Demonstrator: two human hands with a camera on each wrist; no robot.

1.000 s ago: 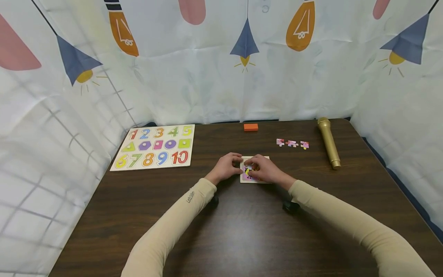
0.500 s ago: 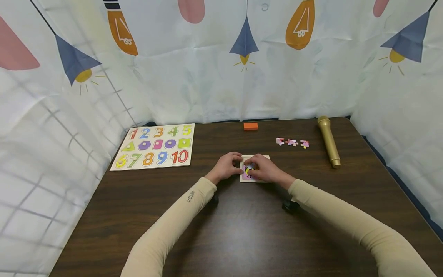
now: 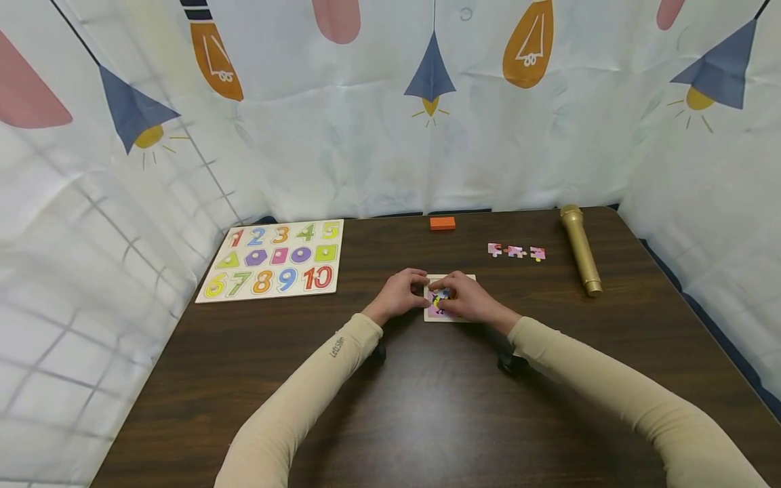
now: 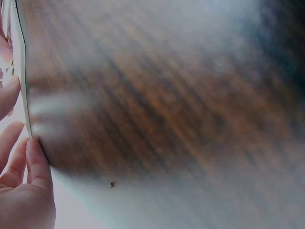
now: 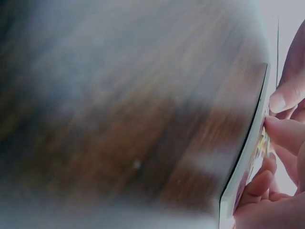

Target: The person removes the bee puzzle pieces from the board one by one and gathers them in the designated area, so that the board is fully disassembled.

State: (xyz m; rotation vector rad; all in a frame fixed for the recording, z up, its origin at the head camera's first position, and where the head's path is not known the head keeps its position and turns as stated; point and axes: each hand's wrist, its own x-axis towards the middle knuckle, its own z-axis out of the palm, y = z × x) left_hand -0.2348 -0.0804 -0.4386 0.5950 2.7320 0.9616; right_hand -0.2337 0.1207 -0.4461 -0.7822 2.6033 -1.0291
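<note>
A small square jigsaw puzzle board [image 3: 454, 277] with a pale border and a pink cartoon picture lies at mid-table, partly covered by the hands. My left hand [image 3: 399, 296] holds its left edge, thumb and fingers bent against the rim. In the left wrist view, the fingers [image 4: 40, 164] touch the board's edge [image 4: 22, 81]. Over the picture, my right hand [image 3: 470, 298] has thumb and index finger bent down onto a jigsaw piece, which the fingers mostly hide. The right wrist view shows fingertips [image 5: 272, 121] right at the board's face.
Three loose pink jigsaw pieces [image 3: 515, 252] lie behind and right of the board. A gold microphone [image 3: 581, 251] stands farther right. An orange block [image 3: 442, 224] sits at the back edge. To the left lies a number-and-shape puzzle [image 3: 271, 259]. Printed curtains surround the table [image 3: 415, 407].
</note>
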